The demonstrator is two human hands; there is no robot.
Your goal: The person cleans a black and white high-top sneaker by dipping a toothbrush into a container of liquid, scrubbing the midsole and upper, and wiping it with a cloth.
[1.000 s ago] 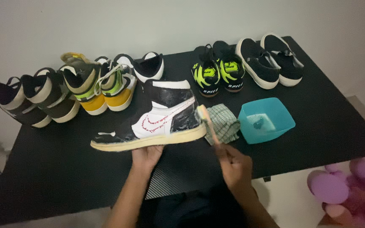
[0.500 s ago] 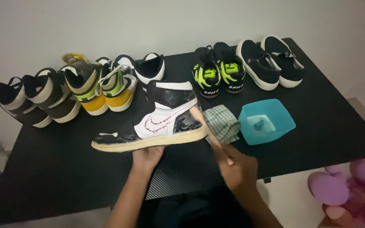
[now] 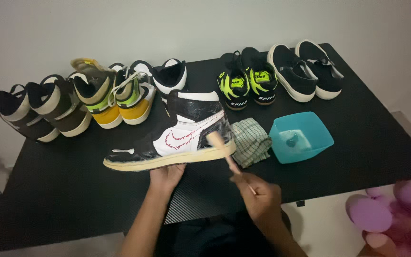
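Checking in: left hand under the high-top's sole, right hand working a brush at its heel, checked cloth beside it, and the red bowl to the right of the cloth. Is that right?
Not quite: the bowl is turquoise, not red, as the head view shows. The rest stands: the left hand is under the high-top's sole, the right hand holds the brush at its heel, and the checked cloth lies between shoe and bowl.

The sneaker (image 3: pixel 177 135) above the left hand (image 3: pixel 166 176) looks like leather, its black panels glossy and wet-looking, its sole rubbery and matt cream. The brush (image 3: pixel 224 152) in the right hand (image 3: pixel 258 195) has a pale wooden handle. Just beyond that hand lie a checked woven cloth (image 3: pixel 250 143) and a smooth turquoise plastic bowl (image 3: pixel 322 138). The table (image 3: pixel 63 190) under both hands is matt black with a fine weave texture.
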